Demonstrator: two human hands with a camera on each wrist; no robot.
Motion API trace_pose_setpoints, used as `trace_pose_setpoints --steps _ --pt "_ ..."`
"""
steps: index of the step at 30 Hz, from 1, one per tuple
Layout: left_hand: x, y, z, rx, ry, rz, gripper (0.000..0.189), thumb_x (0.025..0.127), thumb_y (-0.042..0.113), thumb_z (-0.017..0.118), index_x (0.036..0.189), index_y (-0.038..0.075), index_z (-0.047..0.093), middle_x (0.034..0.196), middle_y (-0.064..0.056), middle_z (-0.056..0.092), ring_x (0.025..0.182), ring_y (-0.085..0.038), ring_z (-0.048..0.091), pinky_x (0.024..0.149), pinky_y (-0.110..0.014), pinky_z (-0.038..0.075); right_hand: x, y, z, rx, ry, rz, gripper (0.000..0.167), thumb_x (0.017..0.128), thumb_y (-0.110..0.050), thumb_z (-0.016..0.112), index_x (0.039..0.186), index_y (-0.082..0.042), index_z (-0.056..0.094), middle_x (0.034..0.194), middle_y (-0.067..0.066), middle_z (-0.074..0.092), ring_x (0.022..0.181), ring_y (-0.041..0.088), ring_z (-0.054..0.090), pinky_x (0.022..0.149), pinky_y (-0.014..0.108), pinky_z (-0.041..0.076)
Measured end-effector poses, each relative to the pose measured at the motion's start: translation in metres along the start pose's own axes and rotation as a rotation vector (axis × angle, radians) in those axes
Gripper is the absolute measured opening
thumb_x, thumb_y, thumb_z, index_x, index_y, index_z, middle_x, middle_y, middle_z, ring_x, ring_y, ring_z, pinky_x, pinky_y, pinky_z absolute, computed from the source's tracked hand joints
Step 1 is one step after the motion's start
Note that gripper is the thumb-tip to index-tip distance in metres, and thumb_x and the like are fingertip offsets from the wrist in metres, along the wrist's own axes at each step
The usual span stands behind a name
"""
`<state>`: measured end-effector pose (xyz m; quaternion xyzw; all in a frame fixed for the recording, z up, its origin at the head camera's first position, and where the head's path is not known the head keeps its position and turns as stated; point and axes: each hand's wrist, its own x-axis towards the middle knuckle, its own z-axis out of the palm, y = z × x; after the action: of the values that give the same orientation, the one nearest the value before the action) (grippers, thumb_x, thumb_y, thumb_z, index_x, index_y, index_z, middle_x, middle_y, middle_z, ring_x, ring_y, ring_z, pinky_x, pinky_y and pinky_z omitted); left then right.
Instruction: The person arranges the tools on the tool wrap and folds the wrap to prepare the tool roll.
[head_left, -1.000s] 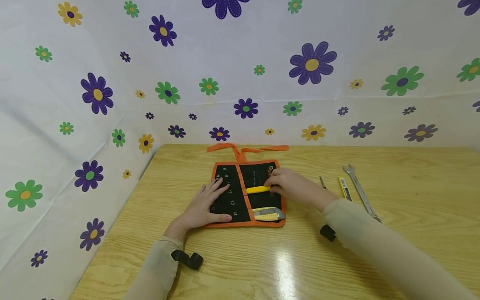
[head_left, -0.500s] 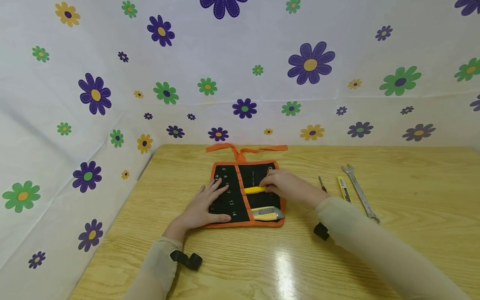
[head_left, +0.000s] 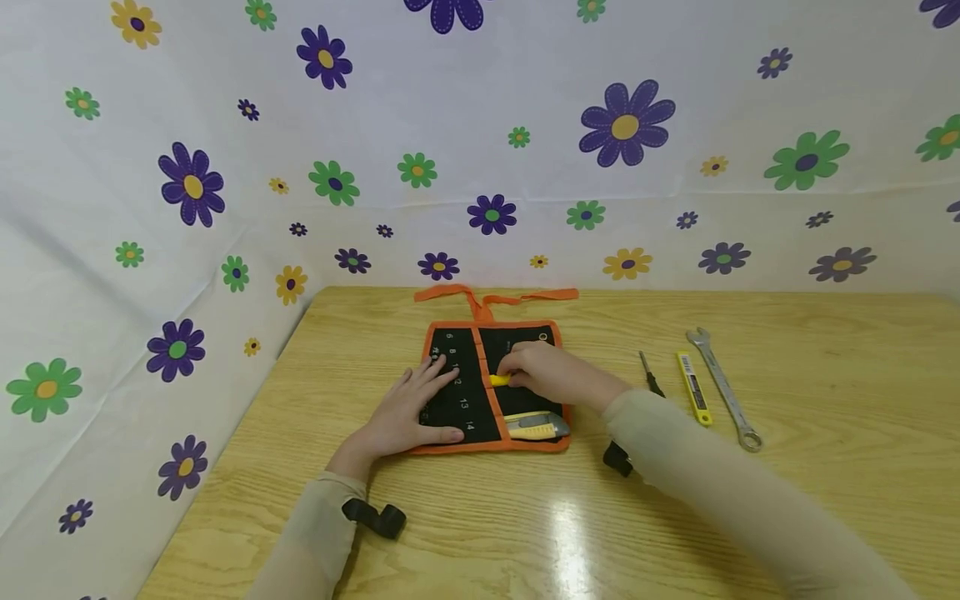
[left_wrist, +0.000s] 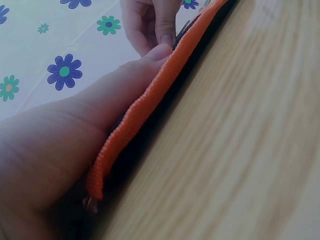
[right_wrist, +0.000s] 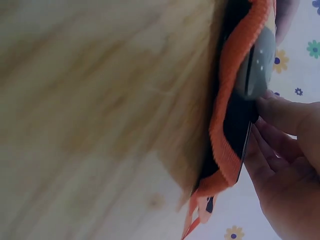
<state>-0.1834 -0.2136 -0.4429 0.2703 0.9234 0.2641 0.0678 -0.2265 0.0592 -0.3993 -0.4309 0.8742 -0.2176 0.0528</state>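
Observation:
A black tool roll [head_left: 478, 396] with orange edging and printed numbers lies unrolled on the table. My left hand [head_left: 390, 421] rests on its left part with fingers spread; in the left wrist view the thumb [left_wrist: 135, 70] lies along the orange edge. With my right hand [head_left: 551, 375] I pinch a yellow rod-like thing [head_left: 498, 380]. Its left end meets the orange pocket edge, and the fingers cover the rest. Nearer me, a yellow and grey utility knife [head_left: 536, 425] sits partly in another pocket; its grey end [right_wrist: 259, 70] shows in the right wrist view.
Right of the roll lie a thin dark screwdriver [head_left: 651, 375], a slim yellow tool with a label [head_left: 694, 388] and a steel combination wrench [head_left: 724, 387]. Orange ties [head_left: 517, 300] stretch beyond the roll's far edge. A flowered white sheet [head_left: 555, 175] hangs behind the table.
My right hand has moved left towards the pocket edge, and less of the yellow rod-like thing shows. My left hand has stayed on the roll. The labelled yellow tool is now more exposed.

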Motion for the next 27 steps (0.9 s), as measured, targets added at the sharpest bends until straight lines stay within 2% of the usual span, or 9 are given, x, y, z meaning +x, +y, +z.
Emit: trace_pose_setpoints --steps 9,18,27 --pt "0.002 -0.002 0.002 -0.004 0.008 0.007 0.093 0.078 0.061 0.068 0.152 0.02 0.03 0.159 -0.006 0.014 0.145 -0.024 0.004 0.115 -0.05 0.004 0.011 -0.009 -0.001 0.014 -0.023 0.023 0.012 0.089 -0.005 0.066 0.1 -0.003 0.071 0.096 0.007 0.067 0.083 0.016 0.061 0.073 0.024 0.052" --pt "0.001 -0.001 0.001 -0.007 0.008 0.0 0.093 0.078 0.062 0.067 0.152 0.02 0.029 0.159 -0.006 0.014 0.145 -0.024 0.004 0.115 -0.049 0.003 0.02 -0.016 0.0 0.038 -0.042 0.07 0.007 0.09 -0.007 0.066 0.095 -0.006 0.07 0.09 0.004 0.066 0.079 0.013 0.06 0.069 0.022 0.052" --pt "0.001 -0.003 0.001 0.0 0.01 -0.001 0.094 0.077 0.064 0.066 0.152 0.021 0.03 0.159 -0.004 0.015 0.146 -0.021 0.004 0.116 -0.046 0.003 0.015 -0.012 0.001 0.045 -0.023 0.067 0.012 0.09 -0.007 0.066 0.101 -0.005 0.07 0.095 0.006 0.066 0.084 0.016 0.061 0.074 0.026 0.052"
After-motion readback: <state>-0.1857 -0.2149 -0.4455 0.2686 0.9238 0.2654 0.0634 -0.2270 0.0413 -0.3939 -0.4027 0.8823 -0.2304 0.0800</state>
